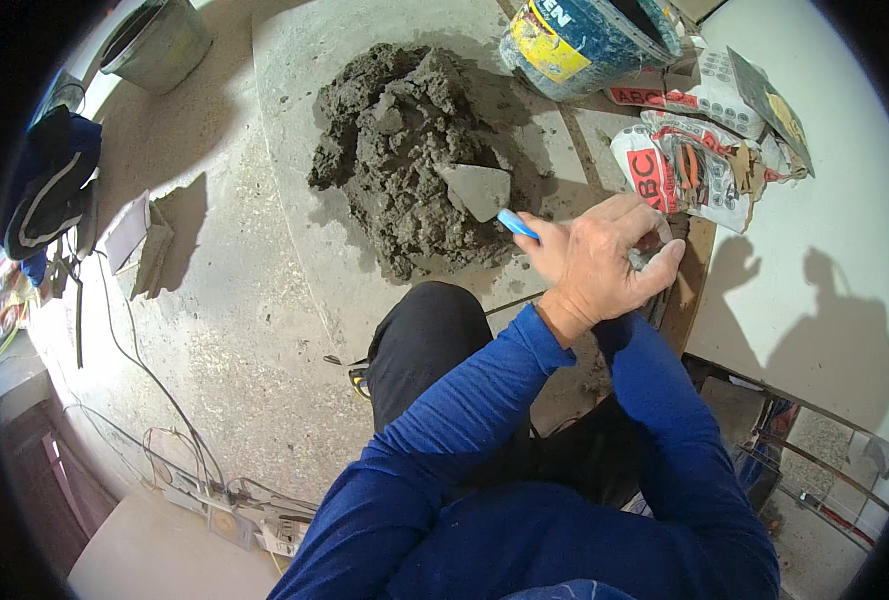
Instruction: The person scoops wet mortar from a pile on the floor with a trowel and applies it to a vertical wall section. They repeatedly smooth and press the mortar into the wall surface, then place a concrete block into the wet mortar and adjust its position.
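Observation:
My right hand (546, 250) is closed round the blue handle of a trowel (481, 190). The trowel's flat grey blade lies over the right side of a heap of wet, lumpy mortar (385, 130) on the floor board. Crossing over my right wrist, my left hand (610, 255) has its thumb and fingers apart, fingers slightly curled, and nothing shows in them. Its wrist and sleeve hide much of the right hand. Pale dust marks the left fingers.
Beyond the heap stands a blue-and-yellow bucket (575, 50), with torn red-and-white bags (685, 165) beside it. A grey bucket (160, 50) is at the far left, near a small block (143, 245). Cables (165, 390) run along the left floor. A white panel (815, 200) borders the right.

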Motion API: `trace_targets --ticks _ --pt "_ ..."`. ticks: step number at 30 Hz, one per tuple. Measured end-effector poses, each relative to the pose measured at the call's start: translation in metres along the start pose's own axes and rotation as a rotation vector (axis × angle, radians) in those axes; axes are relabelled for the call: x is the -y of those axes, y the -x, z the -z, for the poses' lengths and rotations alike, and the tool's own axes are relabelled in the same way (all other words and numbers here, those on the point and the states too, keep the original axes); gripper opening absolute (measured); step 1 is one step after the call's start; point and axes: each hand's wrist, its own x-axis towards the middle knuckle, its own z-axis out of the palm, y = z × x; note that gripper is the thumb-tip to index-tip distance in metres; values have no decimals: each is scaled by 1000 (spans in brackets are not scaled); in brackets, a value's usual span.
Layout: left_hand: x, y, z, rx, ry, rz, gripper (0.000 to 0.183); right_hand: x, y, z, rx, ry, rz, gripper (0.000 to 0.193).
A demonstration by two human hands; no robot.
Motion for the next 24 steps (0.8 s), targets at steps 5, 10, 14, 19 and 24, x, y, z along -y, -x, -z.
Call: trace_targets --ticks 5,10,14,19,24 --pt "-6 0 5 -20 -74 -20 20 7 -60 -12 178 -286 -224 42" --pt "-16 0 16 -55 -76 -33 18 35 -6 12 -57 299 -170 34" --pt "-20 4 7 -25 -36 -6 21 71 -1 16 250 -301 -138 37" --pt "-19 9 8 -28 -67 -66 19 59 -55 4 230 -230 -113 33" --pt "-24 6 27 -85 -26 0 17 46 9 11 80 -278 -147 38"
